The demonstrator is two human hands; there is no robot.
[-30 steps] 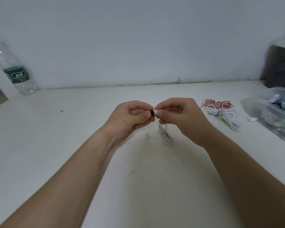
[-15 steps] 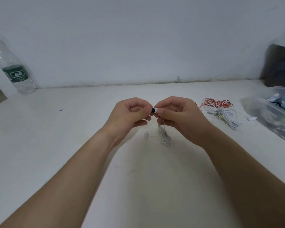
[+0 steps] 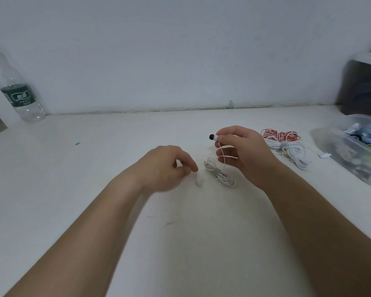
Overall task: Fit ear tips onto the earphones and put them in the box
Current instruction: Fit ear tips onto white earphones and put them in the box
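Note:
My right hand [image 3: 244,153] is raised over the table and pinches a white earbud with a black ear tip [image 3: 212,137] fitted on it. Its white cable hangs down to a bundled coil [image 3: 221,175] on the table. My left hand [image 3: 165,168] is low and blurred, its fingers loosely curled. Its fingertips are just above a second white earbud [image 3: 199,181] that lies on the table without a tip; nothing is in that hand. The clear plastic box [image 3: 338,161] stands at the right edge with small items inside.
A pile of other earphones lies right of my right hand, with red-and-white cable [image 3: 281,135] and white cable [image 3: 296,156]. A plastic water bottle [image 3: 19,95] stands at the back left by the wall. A dark object [image 3: 362,86] sits at the back right.
My hands were together at the earbud and have come apart. The right hand keeps the tipped earbud and has risen slightly. The left hand has dropped toward the second earbud on the table.

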